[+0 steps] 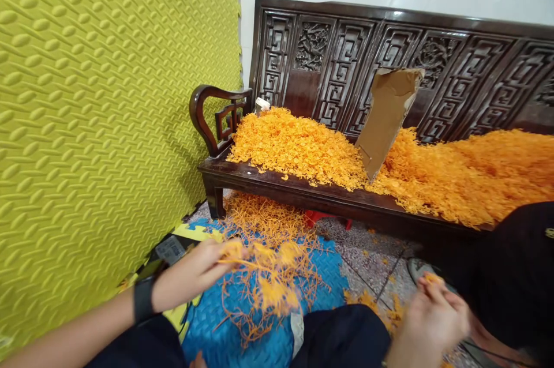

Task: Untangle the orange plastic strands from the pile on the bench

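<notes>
My left hand (216,261), with a dark band at its wrist, is closed around a blurred bunch of orange plastic pieces (277,284) on thin stems, held over the blue mat. On the right, my right hand (437,313) is closed, with a small orange piece (433,278) showing at its fingertips. A heap of loose orange pieces (298,149) lies on the dark wooden bench, left of an upright cardboard piece (385,120). Right of the cardboard spreads a second orange heap (467,177).
Orange stems (264,215) are piled on the floor and blue mat (208,322) below the bench (277,186). A yellow-green foam mat (99,97) stands at left. A person in dark clothing (511,276) is at right. Something red (324,217) sits under the bench.
</notes>
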Motion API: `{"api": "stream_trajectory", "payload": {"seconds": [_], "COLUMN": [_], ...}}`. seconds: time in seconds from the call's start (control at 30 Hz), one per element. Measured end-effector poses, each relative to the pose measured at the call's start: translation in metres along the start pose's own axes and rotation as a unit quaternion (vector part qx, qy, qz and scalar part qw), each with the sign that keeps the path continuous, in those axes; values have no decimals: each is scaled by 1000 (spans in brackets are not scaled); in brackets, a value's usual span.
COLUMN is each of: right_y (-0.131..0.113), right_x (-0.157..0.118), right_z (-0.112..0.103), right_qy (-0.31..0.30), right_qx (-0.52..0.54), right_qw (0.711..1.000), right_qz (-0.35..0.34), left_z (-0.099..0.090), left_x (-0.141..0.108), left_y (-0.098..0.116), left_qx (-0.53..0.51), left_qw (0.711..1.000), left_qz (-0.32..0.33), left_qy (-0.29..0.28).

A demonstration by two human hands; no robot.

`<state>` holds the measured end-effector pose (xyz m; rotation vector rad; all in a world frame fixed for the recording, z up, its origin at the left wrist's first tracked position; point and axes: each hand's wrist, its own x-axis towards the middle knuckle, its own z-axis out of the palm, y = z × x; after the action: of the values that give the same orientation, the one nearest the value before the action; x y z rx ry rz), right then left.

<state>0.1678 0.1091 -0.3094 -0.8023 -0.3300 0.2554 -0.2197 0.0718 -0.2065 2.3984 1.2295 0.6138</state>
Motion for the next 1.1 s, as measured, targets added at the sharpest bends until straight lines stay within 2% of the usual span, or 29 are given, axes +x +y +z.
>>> {"api": "stream_trajectory", "payload": {"seconds": [0.03, 0.07, 0.13, 0.17, 0.2, 0.27, 0.3, 0.33, 0.37, 0.4, 0.43, 0.53, 0.57, 0.63, 0.67, 0.7, 0.77, 0.8, 0.9, 0.97, 1.03, 1.1], "right_y": [0, 0, 5, 10, 18, 35, 43, 49, 52, 52, 49, 29, 22, 16, 19, 26, 48, 61, 95, 105, 103, 88], "right_x": [14, 20, 6, -12, -34, -80, -99, -112, -117, -116, -107, -58, -42, -21, -20, -26, -57, -79, -151, -186, -199, -193], "right_z": [-11, -21, -32, -35, -36, -33, -27, -16, 0, 21, 48, 144, 172, 208, 213, 208, 173, 146, 58, 16, 1, 13], "right_qy": [8, -18, -138, -225, -314, -464, -513, -543, -554, -555, -545, -512, -506, -488, -482, -484, -510, -538, -583, -601, -610, -608], "right_qx": [-18, -44, -124, -171, -215, -273, -282, -280, -272, -256, -230, -101, -81, -69, -77, -89, -121, -144, -188, -201, -204, -192], "right_qw": [1000, 999, 978, 947, 901, 785, 737, 711, 709, 726, 758, 839, 847, 864, 868, 866, 841, 807, 736, 697, 673, 673], "right_qz": [1, 23, 99, 152, 209, 307, 337, 348, 341, 315, 274, 153, 138, 104, 91, 91, 131, 196, 288, 335, 366, 375], "left_z": [-7, -13, -22, -24, -24, -23, -21, -20, -18, -17, -16, -14, -14, -14, -14, -14, -14, -13, -10, -7, -5, -4], "left_x": [-3, -4, -3, -1, 1, 6, 8, 10, 11, 12, 13, 15, 16, 18, 20, 21, 23, 25, 29, 33, 37, 41], "left_y": [-6, -12, -20, -23, -24, -25, -25, -25, -25, -25, -26, -29, -30, -31, -32, -32, -34, -35, -36, -37, -37, -35], "left_qx": [-21, -37, -58, -64, -67, -65, -63, -63, -65, -67, -69, -68, -68, -70, -73, -77, -87, -95, -133, -179, -252, -331], "left_qw": [999, 995, 986, 983, 982, 982, 982, 982, 983, 983, 983, 984, 985, 985, 984, 983, 981, 979, 974, 964, 942, 910], "left_qz": [-32, -61, -103, -113, -120, -127, -128, -127, -126, -122, -120, -113, -110, -106, -108, -113, -123, -127, -136, -151, -179, -205], "left_qy": [38, 71, 120, 129, 131, 124, 122, 120, 121, 121, 120, 117, 118, 120, 121, 122, 124, 124, 127, 127, 132, 146]}}
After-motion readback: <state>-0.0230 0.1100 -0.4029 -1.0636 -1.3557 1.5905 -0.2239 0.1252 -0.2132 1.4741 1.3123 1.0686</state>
